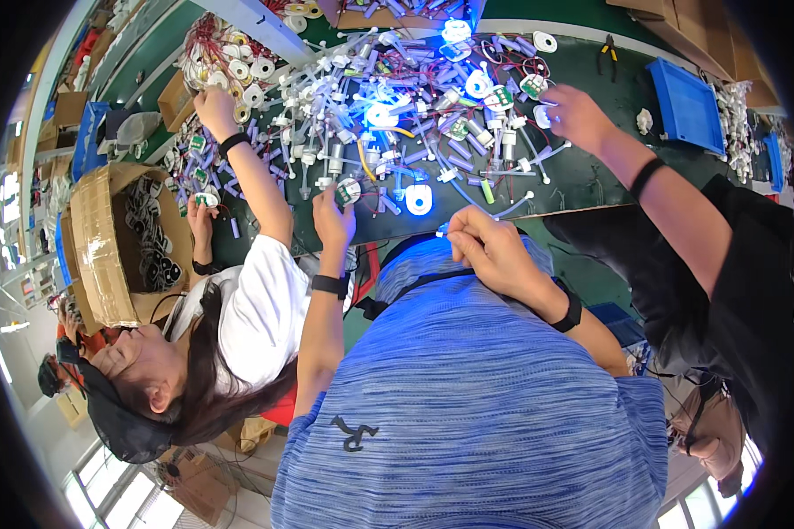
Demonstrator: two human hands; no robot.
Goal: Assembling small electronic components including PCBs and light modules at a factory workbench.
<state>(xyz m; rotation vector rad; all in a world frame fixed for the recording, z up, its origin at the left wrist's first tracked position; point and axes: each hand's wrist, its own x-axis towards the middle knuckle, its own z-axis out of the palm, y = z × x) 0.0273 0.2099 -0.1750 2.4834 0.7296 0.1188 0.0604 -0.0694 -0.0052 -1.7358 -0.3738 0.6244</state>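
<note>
My left hand [333, 222] is closed at the table's near edge, its fingertips gripping a round white part with a green circuit board [348, 191]. My right hand [496, 253] hovers in front of my shirt with thumb and forefinger pinched. A small pale piece [442, 230], lit bluish, pokes out from that pinch; its kind is too small to tell. Just beyond my hands, a glowing blue-lit white ring part [418, 199] lies on the dark green table [582, 189]. Behind it spreads a pile of purple cylindrical cells [460, 163], white plastic tubes, wires and more glowing parts.
At left, a co-worker's hand [216, 112] reaches into the pile, near an open cardboard box [106, 247] of parts. From the right comes another person's hand [576, 116]. A blue tray [686, 106] and yellow-handled pliers [608, 57] lie at the far right.
</note>
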